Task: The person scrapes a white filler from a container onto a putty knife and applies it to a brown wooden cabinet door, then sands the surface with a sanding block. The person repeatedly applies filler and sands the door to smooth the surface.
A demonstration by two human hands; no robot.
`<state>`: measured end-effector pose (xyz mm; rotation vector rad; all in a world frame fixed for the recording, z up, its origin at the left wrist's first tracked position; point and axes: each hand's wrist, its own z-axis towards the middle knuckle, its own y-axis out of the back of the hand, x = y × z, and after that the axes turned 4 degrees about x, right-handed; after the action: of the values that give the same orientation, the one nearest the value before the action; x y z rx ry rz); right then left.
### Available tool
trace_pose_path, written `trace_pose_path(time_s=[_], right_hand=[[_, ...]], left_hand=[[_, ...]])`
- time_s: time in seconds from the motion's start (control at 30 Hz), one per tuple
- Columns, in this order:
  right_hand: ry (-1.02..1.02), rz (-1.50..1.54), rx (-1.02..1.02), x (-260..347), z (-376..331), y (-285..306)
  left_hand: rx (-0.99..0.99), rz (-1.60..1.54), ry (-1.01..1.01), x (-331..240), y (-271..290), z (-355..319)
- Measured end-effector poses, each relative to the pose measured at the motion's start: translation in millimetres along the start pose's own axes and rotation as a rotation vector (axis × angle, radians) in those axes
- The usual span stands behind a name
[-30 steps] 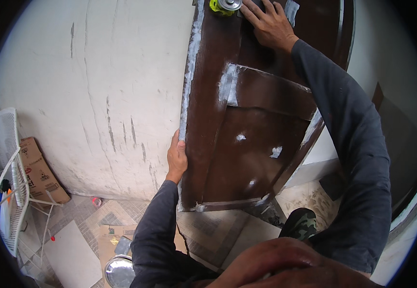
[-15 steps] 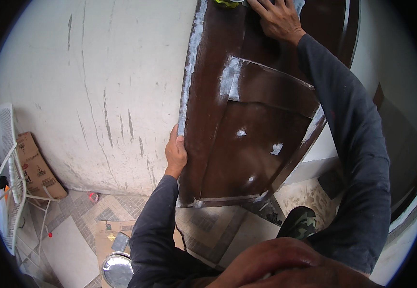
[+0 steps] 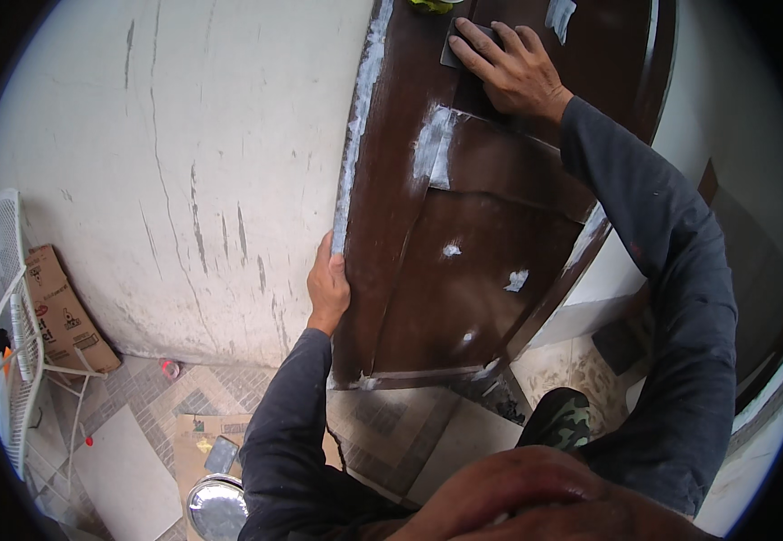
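A dark brown panelled door [image 3: 491, 243] with whitish filler patches stands in front of me. My left hand [image 3: 328, 286] is wrapped round its left edge, about halfway down. Higher up, my right hand [image 3: 518, 77] presses a grey sheet of sandpaper [image 3: 450, 56] against the door's upper panel. Its fingers lie over the sheet, so only the corner and edge show. A streak of filler [image 3: 559, 18] is on the panel just above that hand. Something yellow-green with a pale rim [image 3: 432, 5] sits on the door at the top edge of view, mostly cut off.
A scuffed white wall [image 3: 184, 180] runs along the left. Below it stand a white chair [image 3: 26, 361] and a flattened cardboard box [image 3: 67, 311]. On the tiled floor, a round silvery lid or tin [image 3: 216, 507] and a grey block [image 3: 221, 454] rest on cardboard [image 3: 188, 442].
My right hand has slid down the door, bringing the sandpaper into sight and uncovering the filler streak above. My left hand keeps its hold on the edge.
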<state>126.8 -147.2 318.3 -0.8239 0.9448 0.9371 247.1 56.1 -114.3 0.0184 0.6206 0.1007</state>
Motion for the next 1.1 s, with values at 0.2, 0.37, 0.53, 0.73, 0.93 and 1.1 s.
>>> trace_pose_path(time_s=[0.2, 0.37, 0.53, 0.73, 0.93, 1.1], right_hand=[[-0.107, -0.144, 0.111, 20, -11, -6], [-0.135, -0.323, -0.015, 5, -1, -12], [-0.094, -0.326, 0.003, -7, 0, -23], [-0.057, -0.153, -0.022, 30, -26, -42], [-0.164, 0.073, -0.058, 31, -14, -42], [0.049, 0.185, -0.065, 44, -7, -31]], left_hand=[[0.001, 0.009, 0.001, -1, 0, 1], [-0.012, 0.014, -0.003, -2, 0, 0], [0.01, -0.007, 0.035, -1, -1, 1], [-0.005, 0.003, -0.009, 1, -2, 0], [0.019, -0.009, 0.045, 0, -1, 0], [-0.005, 0.027, 0.013, -1, -2, 0]])
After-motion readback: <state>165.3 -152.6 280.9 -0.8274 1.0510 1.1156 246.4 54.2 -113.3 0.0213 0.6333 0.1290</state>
